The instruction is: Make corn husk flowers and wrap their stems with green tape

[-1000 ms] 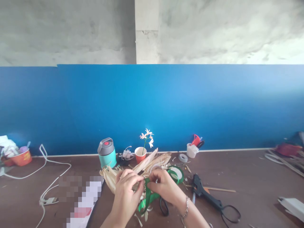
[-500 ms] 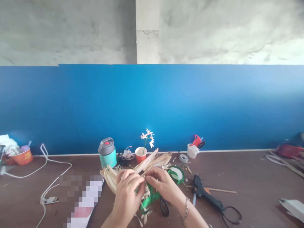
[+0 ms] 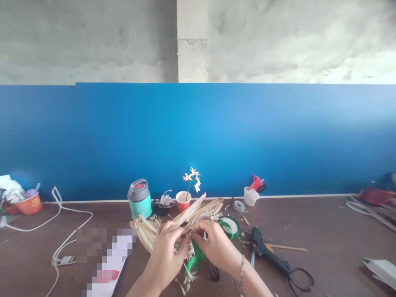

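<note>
My left hand (image 3: 170, 249) and my right hand (image 3: 212, 241) meet fingertip to fingertip above the table, each closed in a pinch. What sits between the fingertips is too small and hidden to name. A green strip of tape (image 3: 192, 264) loops down just below my right fingers; whether they grip it, I cannot tell. Pale slender petals (image 3: 190, 278) lie beneath the hands, partly covered. Behind the hands spreads a pile of dry corn husks (image 3: 144, 231). A green tape roll (image 3: 236, 227) is by my right hand.
To the right lie a black glue gun (image 3: 269, 251) and a thin stick (image 3: 291, 248). At the back stand a teal flask (image 3: 140, 204), an orange cup (image 3: 183, 203) with white flowers (image 3: 193, 175), and a white cup (image 3: 250, 198). White cables (image 3: 72, 211) run along the left.
The fingertips stay together with slight shifts. The green strip now hangs more steeply under my right hand, and a pale curved piece shows above that hand.
</note>
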`<state>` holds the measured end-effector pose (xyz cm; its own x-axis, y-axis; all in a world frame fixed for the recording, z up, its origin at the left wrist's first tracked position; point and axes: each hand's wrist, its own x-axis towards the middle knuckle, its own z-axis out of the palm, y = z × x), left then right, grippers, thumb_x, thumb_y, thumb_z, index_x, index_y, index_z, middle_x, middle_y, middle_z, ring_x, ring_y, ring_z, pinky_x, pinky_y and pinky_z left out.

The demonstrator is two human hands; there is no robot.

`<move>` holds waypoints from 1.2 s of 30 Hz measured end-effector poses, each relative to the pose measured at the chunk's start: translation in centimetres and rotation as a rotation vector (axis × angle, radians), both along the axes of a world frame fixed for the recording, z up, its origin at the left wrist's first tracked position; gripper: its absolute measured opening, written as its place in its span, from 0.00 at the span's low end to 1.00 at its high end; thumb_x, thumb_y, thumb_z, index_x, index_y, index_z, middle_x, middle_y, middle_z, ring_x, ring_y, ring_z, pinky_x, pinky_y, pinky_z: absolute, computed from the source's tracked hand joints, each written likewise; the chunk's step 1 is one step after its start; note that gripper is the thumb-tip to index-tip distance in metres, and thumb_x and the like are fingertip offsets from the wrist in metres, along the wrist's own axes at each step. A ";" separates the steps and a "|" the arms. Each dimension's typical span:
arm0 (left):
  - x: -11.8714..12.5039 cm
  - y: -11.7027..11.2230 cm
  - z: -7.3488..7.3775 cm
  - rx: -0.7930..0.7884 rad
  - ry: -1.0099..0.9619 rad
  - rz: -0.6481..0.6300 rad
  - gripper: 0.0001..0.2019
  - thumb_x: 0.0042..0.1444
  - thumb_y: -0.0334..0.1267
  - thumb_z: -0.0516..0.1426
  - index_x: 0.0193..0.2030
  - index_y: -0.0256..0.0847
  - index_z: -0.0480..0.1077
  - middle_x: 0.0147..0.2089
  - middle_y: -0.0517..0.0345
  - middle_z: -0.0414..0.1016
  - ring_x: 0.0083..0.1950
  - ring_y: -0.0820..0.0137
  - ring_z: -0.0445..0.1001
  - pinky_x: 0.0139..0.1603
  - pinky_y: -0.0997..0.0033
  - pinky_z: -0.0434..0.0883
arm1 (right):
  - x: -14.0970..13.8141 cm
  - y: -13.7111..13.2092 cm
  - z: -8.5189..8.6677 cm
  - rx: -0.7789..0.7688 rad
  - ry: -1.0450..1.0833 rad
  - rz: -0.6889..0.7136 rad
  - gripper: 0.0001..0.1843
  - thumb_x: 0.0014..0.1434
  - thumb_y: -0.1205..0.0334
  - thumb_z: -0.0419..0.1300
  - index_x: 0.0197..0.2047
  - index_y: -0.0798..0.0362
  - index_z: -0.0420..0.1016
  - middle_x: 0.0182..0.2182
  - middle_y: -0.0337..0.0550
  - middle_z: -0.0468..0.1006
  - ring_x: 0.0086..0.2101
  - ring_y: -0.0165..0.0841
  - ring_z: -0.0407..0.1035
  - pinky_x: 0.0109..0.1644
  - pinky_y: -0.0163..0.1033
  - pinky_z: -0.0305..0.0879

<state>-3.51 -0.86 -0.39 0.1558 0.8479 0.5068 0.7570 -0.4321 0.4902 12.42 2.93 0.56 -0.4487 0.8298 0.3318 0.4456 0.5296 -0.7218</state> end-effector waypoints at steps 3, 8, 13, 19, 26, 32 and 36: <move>-0.2 0.2 0.5 -0.065 0.021 -0.055 0.10 0.58 0.32 0.51 0.31 0.41 0.72 0.30 0.56 0.74 0.39 0.63 0.71 0.43 0.61 0.66 | 0.0 0.0 -0.2 0.066 -0.049 0.005 0.06 0.51 0.72 0.56 0.25 0.54 0.69 0.24 0.37 0.72 0.29 0.31 0.65 0.33 0.33 0.55; -0.4 0.3 0.3 -0.044 0.054 -0.046 0.06 0.55 0.29 0.54 0.30 0.41 0.71 0.33 0.56 0.76 0.41 0.62 0.72 0.45 0.59 0.65 | -0.2 0.1 -0.5 0.061 -0.064 0.006 0.06 0.51 0.73 0.57 0.26 0.54 0.71 0.26 0.39 0.73 0.32 0.33 0.67 0.36 0.34 0.57; -0.2 0.2 -0.6 0.108 0.078 0.027 0.07 0.55 0.27 0.54 0.31 0.40 0.71 0.32 0.56 0.77 0.43 0.61 0.72 0.46 0.57 0.63 | 0.0 0.0 0.0 -0.022 0.007 -0.001 0.06 0.50 0.73 0.57 0.27 0.54 0.73 0.26 0.38 0.75 0.30 0.31 0.67 0.34 0.33 0.58; 0.5 0.1 -1.3 0.306 0.089 0.108 0.07 0.56 0.29 0.53 0.32 0.42 0.71 0.30 0.59 0.77 0.42 0.61 0.72 0.47 0.56 0.60 | -0.1 0.3 -0.3 -0.163 0.090 -0.040 0.05 0.49 0.70 0.57 0.26 0.55 0.74 0.21 0.36 0.72 0.25 0.30 0.64 0.29 0.31 0.57; 1.1 0.0 -1.6 0.388 0.010 0.198 0.09 0.55 0.29 0.53 0.32 0.45 0.73 0.30 0.60 0.79 0.42 0.61 0.73 0.51 0.55 0.57 | -0.8 0.4 -1.2 -0.164 0.153 -0.088 0.05 0.48 0.70 0.57 0.25 0.55 0.74 0.20 0.36 0.71 0.24 0.29 0.64 0.27 0.31 0.57; 0.4 0.4 -1.3 0.156 0.020 0.108 0.09 0.54 0.31 0.54 0.34 0.44 0.76 0.32 0.55 0.78 0.41 0.60 0.73 0.48 0.55 0.65 | -0.6 0.3 -0.8 -0.103 0.131 -0.052 0.07 0.49 0.72 0.55 0.25 0.55 0.73 0.21 0.37 0.71 0.24 0.29 0.63 0.27 0.30 0.57; -0.3 0.4 -0.5 -0.086 -0.057 0.089 0.07 0.51 0.33 0.56 0.30 0.44 0.76 0.37 0.52 0.76 0.44 0.59 0.73 0.46 0.58 0.68 | -0.5 0.3 -0.9 -0.132 0.099 -0.028 0.07 0.48 0.73 0.55 0.25 0.56 0.74 0.21 0.37 0.72 0.24 0.29 0.64 0.27 0.30 0.58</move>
<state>-3.79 -0.43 -0.86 0.0511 0.8978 0.4375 0.7602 -0.3191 0.5659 11.90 3.18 -0.33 -0.3956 0.8807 0.2605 0.3819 0.4157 -0.8254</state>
